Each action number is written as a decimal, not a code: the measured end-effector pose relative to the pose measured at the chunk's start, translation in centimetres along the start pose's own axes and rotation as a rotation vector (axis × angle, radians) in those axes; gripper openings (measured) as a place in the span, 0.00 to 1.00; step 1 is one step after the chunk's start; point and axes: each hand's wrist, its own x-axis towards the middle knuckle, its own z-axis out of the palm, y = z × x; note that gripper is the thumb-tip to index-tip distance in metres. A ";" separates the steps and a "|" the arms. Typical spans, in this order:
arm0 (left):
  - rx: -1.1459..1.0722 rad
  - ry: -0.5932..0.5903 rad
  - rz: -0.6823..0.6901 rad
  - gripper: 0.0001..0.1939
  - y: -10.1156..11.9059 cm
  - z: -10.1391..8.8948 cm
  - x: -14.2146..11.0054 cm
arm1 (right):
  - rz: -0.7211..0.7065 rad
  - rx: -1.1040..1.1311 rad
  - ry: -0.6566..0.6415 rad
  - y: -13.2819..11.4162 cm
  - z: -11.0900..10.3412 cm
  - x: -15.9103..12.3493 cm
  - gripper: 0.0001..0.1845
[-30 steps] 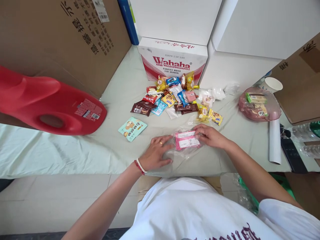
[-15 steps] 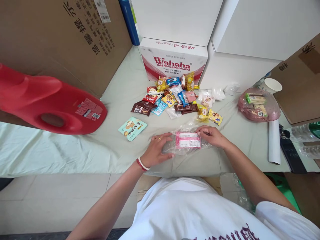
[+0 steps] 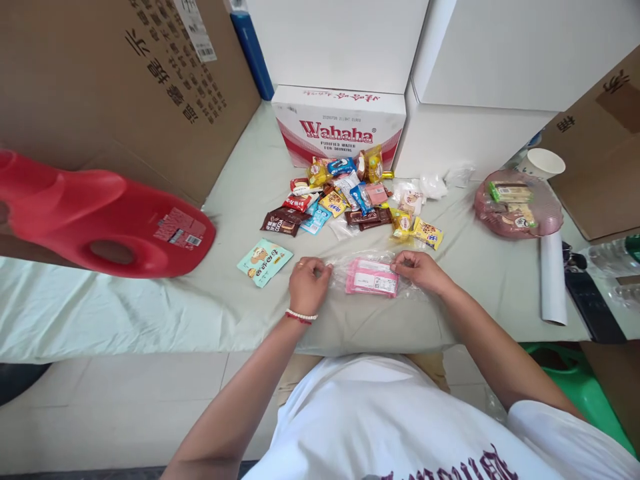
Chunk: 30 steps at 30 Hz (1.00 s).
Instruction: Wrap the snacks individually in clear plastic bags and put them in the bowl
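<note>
Head view: pink packet in a clear bag, both hands on the film

So the pink packet (image 3: 373,277) is lying flat, label up, on the green cloth (image 3: 240,320), inside a crinkly clear bag (image 3: 340,263). Left hand (image 3: 308,287) is at the packet's 9 o'clock, thumb and fingertips closed together on what looks like the loose end of the film. Right hand (image 3: 423,270) is at 3 o'clock, thumb and finger pinching the bag right by the packet's edge. Can't tell if it's got any of the packet too.

I'd call this the bag-handling step: film held at both ends, packet between. The next move calls for firm little pinches and even, gentle tension, since thin film like that could slip or bunch up, imo.

Around the packet: snack pile (image 3: 345,200) toward 11 o'clock, with the water box (image 3: 337,133) behind it. Mint-green packet (image 3: 265,261) is out at 9, short of the big red jug (image 3: 150,247). Round pink container (image 3: 517,203) sits between 2 and 3, white roll (image 3: 553,280) at 3.
</note>
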 end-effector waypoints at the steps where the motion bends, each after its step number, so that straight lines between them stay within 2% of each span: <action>1: 0.039 0.063 -0.004 0.07 0.0 0.0 0.2 | 0.029 0.015 0.018 0.2 0.1 0.1 0.23; 4: 0.138 0.357 0.042 0.11 0.4 -0.8 -0.3 | 0.061 0.055 0.056 0.5 0.5 0.2 0.22; 6: 0.197 0.545 0.139 0.10 1.3 -1.7 -1.7 | 0.066 0.072 0.057 0.5 0.6 0.2 0.21; 7: 0.218 0.594 0.225 0.08 2.0 -2.0 -2.7 | 0.068 0.076 0.054 0.4 0.6 0.2 0.21; 8: 0.228 0.593 0.345 0.07 2.8 -2.1 -3.7 | 0.069 0.076 0.049 0.4 0.6 0.3 0.21; 9: 0.220 0.524 0.501 0.07 3.6 -2.0 -4.6 | 0.071 0.072 0.044 0.3 0.7 0.3 0.21; 11: 0.175 0.217 0.808 0.12 5.3 -1.1 -5.9 | 0.064 0.050 0.035 0.2 0.7 0.4 0.20; 12: 0.186 0.056 0.878 0.15 6.0 -0.3 -6.1 | 0.058 0.036 0.032 0.2 0.8 0.4 0.20; 13: 0.225 -0.065 0.882 0.18 6.5 0.6 -6.0 | 0.051 0.022 0.026 0.3 0.7 0.4 0.20; 15: 0.343 -0.200 0.779 0.21 7.0 2.5 -5.2 | 0.034 -0.008 0.004 0.3 0.4 0.3 0.20; 17: 0.424 -0.262 0.693 0.22 6.9 3.9 -4.0 | 0.018 -0.082 -0.029 0.0 -0.4 0.3 0.20; 19: 0.450 -0.292 0.678 0.22 6.4 4.6 -3.3 | -0.035 -0.252 0.010 -0.9 -1.5 0.5 0.17; 21: 0.448 -0.294 0.694 0.21 5.9 4.7 -3.1 | -0.171 -0.495 0.115 -2.3 -2.5 1.1 0.12; 22: 0.445 -0.283 0.700 0.21 5.7 4.6 -3.1 | -0.269 -0.617 0.159 -3.1 -2.9 1.6 0.12; 23: 0.441 -0.270 0.706 0.21 5.6 4.6 -3.2 | -0.379 -0.722 0.172 -4.0 -3.0 2.3 0.18; 25: 0.434 -0.242 0.714 0.20 5.4 4.6 -3.5 | -0.590 -0.864 0.086 -5.3 -2.6 4.2 0.28; 26: 0.428 -0.230 0.717 0.20 5.3 4.6 -3.5 | -0.675 -0.897 0.013 -5.7 -2.1 5.4 0.28; 28: 0.416 -0.221 0.721 0.20 5.3 4.7 -3.6 | -0.783 -0.895 -0.133 -6.2 -1.0 7.9 0.18; 30: 0.407 -0.223 0.720 0.20 5.3 4.8 -3.7 | -0.799 -0.842 -0.249 -6.5 0.0 10.3 0.08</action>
